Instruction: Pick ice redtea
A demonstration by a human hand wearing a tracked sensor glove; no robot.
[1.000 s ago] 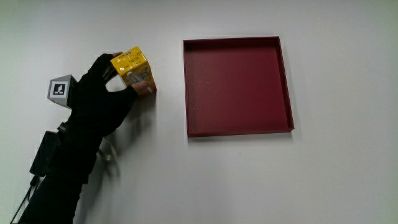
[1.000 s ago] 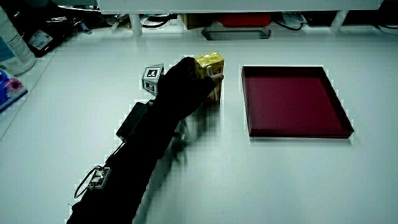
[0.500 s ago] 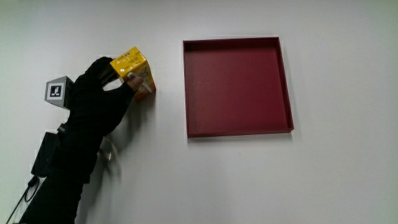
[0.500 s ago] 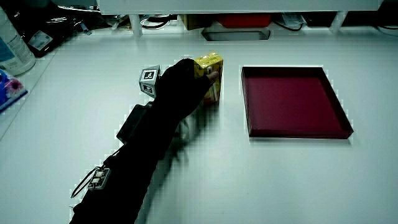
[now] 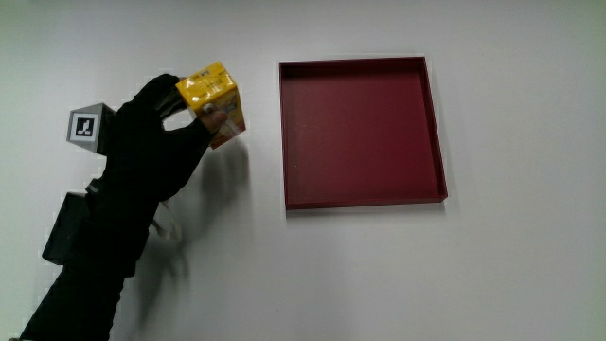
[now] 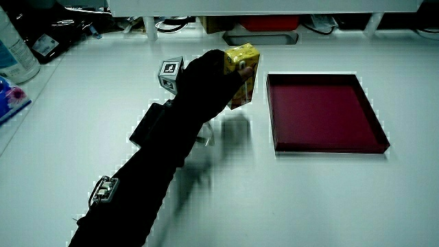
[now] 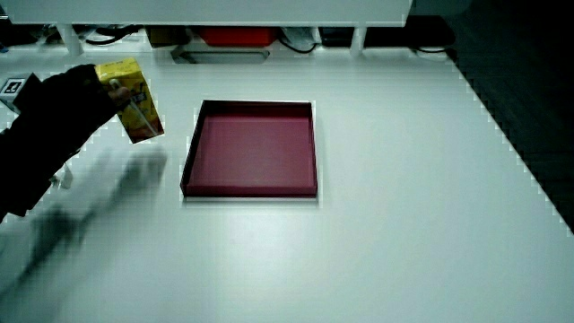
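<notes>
The shallow square dark-red tray (image 5: 360,133) on the white counter (image 5: 379,275) holds nothing, while beside it the black-gloved hands (image 5: 156,142) pinch the small yellow ice redtea carton (image 5: 213,104), tilted and, in both side views (image 6: 241,74) (image 7: 133,109), lifted above its shadow.

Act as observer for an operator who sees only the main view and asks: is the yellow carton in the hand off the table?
Observer: Yes. In a side view the yellow drink carton, gripped by the hand, hangs clear of the table, with its shadow below it.
Operator: Is it upright?
Observer: No. A side view shows it tilted.
Operator: Is anything else outside my view?
Observer: A plastic bottle stands at the table's edge.
</notes>
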